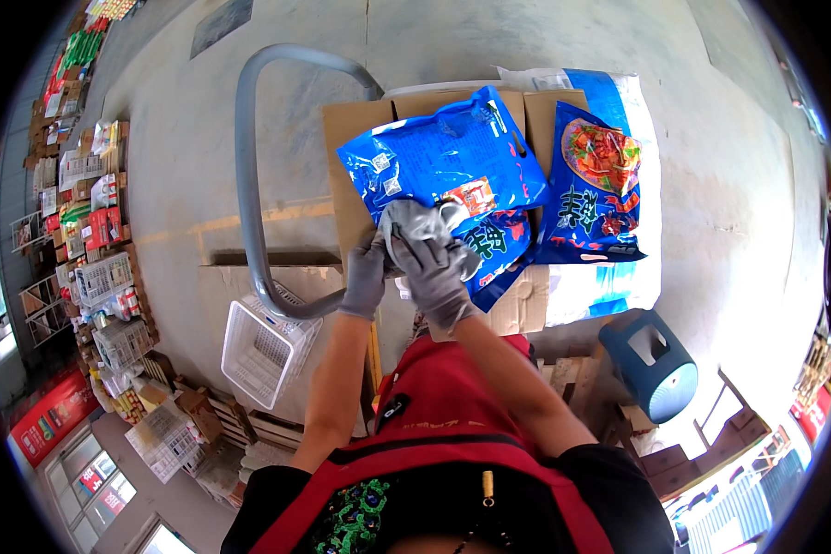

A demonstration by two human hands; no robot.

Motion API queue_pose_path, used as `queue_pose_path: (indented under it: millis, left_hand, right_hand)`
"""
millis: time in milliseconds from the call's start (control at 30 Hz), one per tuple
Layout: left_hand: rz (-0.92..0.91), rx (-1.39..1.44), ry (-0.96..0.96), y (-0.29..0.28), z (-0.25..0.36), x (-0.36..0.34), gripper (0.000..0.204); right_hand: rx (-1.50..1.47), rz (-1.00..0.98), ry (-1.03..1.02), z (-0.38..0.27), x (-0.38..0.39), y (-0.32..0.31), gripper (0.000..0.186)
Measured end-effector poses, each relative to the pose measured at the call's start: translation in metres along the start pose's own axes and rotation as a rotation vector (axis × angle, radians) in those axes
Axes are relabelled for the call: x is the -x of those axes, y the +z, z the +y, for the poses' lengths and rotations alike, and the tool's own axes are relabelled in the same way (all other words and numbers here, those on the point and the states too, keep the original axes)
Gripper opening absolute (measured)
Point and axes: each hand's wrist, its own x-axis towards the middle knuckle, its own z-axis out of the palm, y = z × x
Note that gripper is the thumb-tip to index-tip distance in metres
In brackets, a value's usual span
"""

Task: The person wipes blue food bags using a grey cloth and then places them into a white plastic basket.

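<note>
Left hand [365, 277] and right hand [431, 275], both grey-gloved, meet at a crumpled grey cloth [415, 222] against blue printed packets [439, 162] lying on cardboard [362, 117]; a white-and-blue sack [632, 286] extends to the right, a grey tubular handle [247, 175] curves at left, a white basket [247, 365] sits lower left, and a blue stool [671, 383] lower right

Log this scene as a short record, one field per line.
Left hand: grey glove, against a crumpled grey cloth
Right hand: grey glove, on the same cloth; grip partly hidden
Bags: three blue, glossy; upper bag overlaps lower bag, third bag to their right
Around the bags: brown cardboard, blue-and-white sack
Left side: grey tubular handle, white basket
</note>
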Motion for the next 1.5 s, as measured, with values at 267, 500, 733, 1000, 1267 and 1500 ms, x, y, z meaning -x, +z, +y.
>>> queue_pose_path:
  millis: [267, 500, 733, 1000, 1267, 1500]
  left_hand:
    - [-0.052, 0.029, 0.044, -0.006, -0.005, 0.007, 0.039]
    - [0.014, 0.033, 0.33, 0.016, 0.067, -0.061, 0.062]
    - [-0.279, -1.077, 0.327, 0.057, 0.133, -0.124, 0.057]
    - [-0.062, -0.925, 0.586, 0.055, 0.092, -0.048, 0.027]
    - [0.02, -0.639, 0.517, 0.046, 0.004, 0.039, 0.02]
    - [0.015, -0.473, 0.369, 0.051, -0.031, 0.054, 0.019]
  right_hand:
    - [-0.119, 0.325, 0.201, 0.103, -0.106, -0.042, 0.046]
    - [-0.117, -0.011, -0.197, 0.053, -0.144, -0.017, 0.038]
    - [-0.154, -0.026, -0.338, 0.08, -0.006, -0.026, 0.032]
    - [-0.698, 0.161, 0.384, 0.115, -0.017, -0.119, 0.037]
    - [0.152, -0.02, -0.242, 0.08, -0.121, -0.062, 0.038]
    - [0.106, -0.546, 0.155, 0.169, -0.193, -0.039, 0.054]
